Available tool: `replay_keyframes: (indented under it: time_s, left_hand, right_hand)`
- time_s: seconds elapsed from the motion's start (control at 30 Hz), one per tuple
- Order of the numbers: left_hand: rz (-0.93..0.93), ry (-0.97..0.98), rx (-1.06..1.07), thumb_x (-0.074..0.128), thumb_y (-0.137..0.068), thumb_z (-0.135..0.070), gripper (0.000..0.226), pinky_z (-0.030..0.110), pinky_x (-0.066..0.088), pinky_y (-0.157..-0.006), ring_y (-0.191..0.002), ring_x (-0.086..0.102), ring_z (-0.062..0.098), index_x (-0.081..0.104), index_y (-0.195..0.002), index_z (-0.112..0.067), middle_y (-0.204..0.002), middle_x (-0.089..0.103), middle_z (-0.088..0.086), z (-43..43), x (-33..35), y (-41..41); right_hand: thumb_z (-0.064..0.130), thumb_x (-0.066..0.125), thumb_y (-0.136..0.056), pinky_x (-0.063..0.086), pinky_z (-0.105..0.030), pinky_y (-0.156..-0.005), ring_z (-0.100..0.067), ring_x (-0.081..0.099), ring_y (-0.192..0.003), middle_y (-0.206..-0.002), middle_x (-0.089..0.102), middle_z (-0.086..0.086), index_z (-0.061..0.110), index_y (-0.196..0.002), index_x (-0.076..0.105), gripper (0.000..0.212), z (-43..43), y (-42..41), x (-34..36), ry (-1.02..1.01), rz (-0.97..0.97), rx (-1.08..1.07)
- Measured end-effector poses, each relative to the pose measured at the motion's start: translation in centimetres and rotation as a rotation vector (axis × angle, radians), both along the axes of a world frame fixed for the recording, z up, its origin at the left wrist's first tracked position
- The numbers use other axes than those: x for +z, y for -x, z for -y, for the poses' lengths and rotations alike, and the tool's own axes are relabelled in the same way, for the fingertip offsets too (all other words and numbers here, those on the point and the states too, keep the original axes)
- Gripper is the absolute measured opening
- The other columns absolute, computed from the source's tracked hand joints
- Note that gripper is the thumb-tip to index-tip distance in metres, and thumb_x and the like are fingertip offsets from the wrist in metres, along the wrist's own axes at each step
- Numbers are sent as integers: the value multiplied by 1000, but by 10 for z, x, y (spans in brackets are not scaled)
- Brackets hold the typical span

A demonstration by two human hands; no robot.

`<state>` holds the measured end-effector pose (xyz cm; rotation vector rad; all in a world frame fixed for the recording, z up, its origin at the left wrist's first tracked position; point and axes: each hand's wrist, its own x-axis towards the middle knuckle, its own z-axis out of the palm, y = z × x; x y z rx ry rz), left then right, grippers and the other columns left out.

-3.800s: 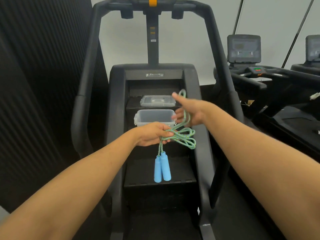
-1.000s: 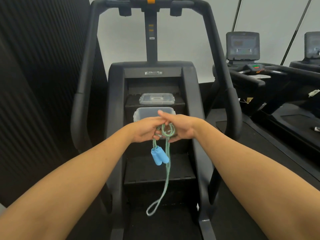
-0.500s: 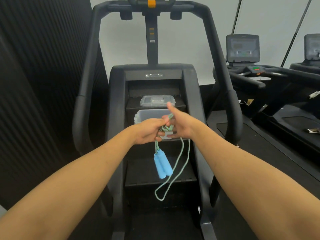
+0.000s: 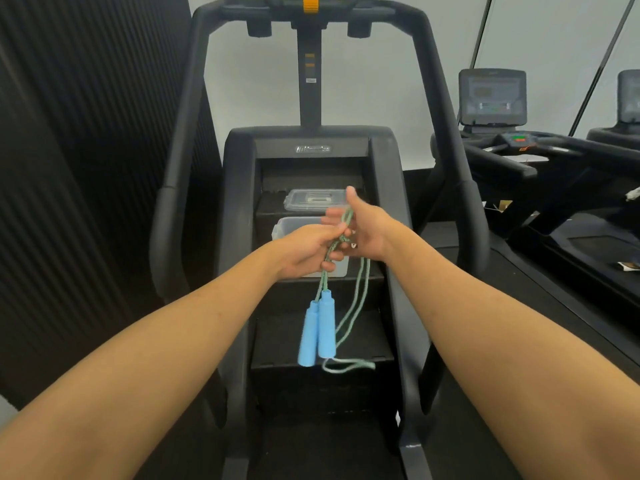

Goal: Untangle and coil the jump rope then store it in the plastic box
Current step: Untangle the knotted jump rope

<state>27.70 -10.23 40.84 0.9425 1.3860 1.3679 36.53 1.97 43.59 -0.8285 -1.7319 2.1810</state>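
Observation:
A green jump rope with two blue handles hangs from my hands above the steps of a stair machine. My left hand is closed on the rope just above the handles, which dangle side by side. My right hand is a little higher and further away and grips the rope's strands with the thumb up; its fingers are blurred. A doubled loop of rope sags to the lower step. The clear plastic box stands open on a step behind my hands, mostly hidden by them.
The box's clear lid lies on the step above the box. The stair machine's black side rails rise on both sides of the steps. Treadmills stand to the right. A dark ribbed wall runs along the left.
My right hand has lifted up and away from my left, drawing rope upward. The hanging loop has shortened and its end now rests at the lower step.

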Motion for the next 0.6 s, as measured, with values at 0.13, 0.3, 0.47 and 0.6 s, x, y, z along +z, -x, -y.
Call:
replay_keyframes:
  time_s: [0.13, 0.3, 0.47, 0.6]
  left_hand:
    - [2, 12, 16, 43, -108, -36, 24, 22, 33, -56, -63, 42, 8, 57, -109, -16, -85, 52, 1, 2, 0, 2]
    - [29, 63, -114, 46, -108, -35, 23, 23, 30, -59, -62, 31, 9, 58, -98, -18, -77, 44, -4, 12, -5, -1]
    - [125, 11, -78, 45, -108, -34, 24, 21, 32, -57, -60, 28, 9, 56, -94, -18, -71, 39, -5, 11, -6, -6]
    - [280, -115, 114, 42, -109, -31, 25, 22, 37, -56, -58, 32, 9, 56, -95, -15, -68, 37, -3, 4, 1, -9]
  right_hand:
    - [48, 60, -99, 57, -52, -96, -21, 64, -73, -72, 61, -4, 12, -105, 70, 38, 6, -3, -5, -230, 137, 140]
    - [35, 44, -108, 59, -38, -76, -20, 71, -85, -112, 75, -9, 9, -89, 73, 44, -4, -6, 6, -202, 3, -16]
    - [46, 40, -108, 57, -40, -79, -24, 74, -102, -120, 75, -7, 11, -101, 69, 46, -7, -10, 12, -11, -144, -102]
    - [86, 37, -83, 59, -45, -89, -25, 73, -95, -98, 74, -8, 6, -113, 64, 89, 4, -14, -8, -15, 7, 215]
